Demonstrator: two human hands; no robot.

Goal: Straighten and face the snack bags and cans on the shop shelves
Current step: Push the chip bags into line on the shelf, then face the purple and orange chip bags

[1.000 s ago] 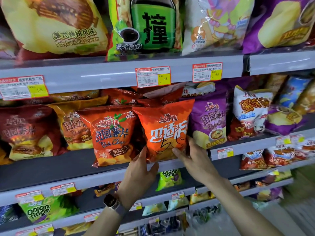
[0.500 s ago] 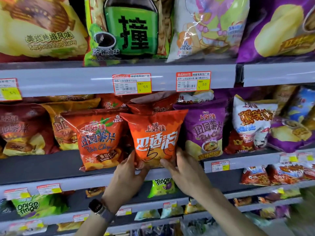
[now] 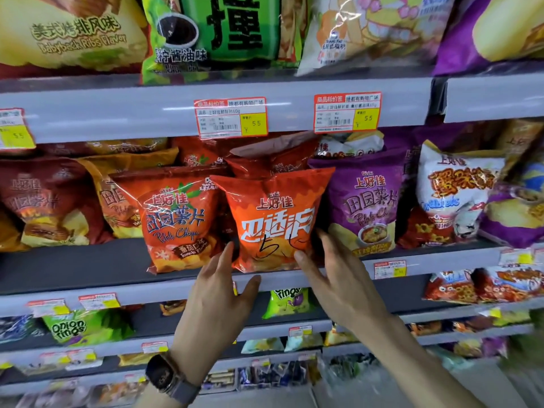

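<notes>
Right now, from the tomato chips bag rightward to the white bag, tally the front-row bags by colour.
Orange: 2, the tomato chips bag and the pen-marked bag
Purple: 1, the purple bag
White: 1, the white bag
Total: 4

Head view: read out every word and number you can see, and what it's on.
"Babyback Ribs Flavor": yellow bag, top shelf.
"Potato Chips", "Tomato": red tomato bag.
"Oishi", "上好佳": orange bag.
"Onion rings": green bag.
"5 5": price tag.
Tag small print: too small to read.
</notes>
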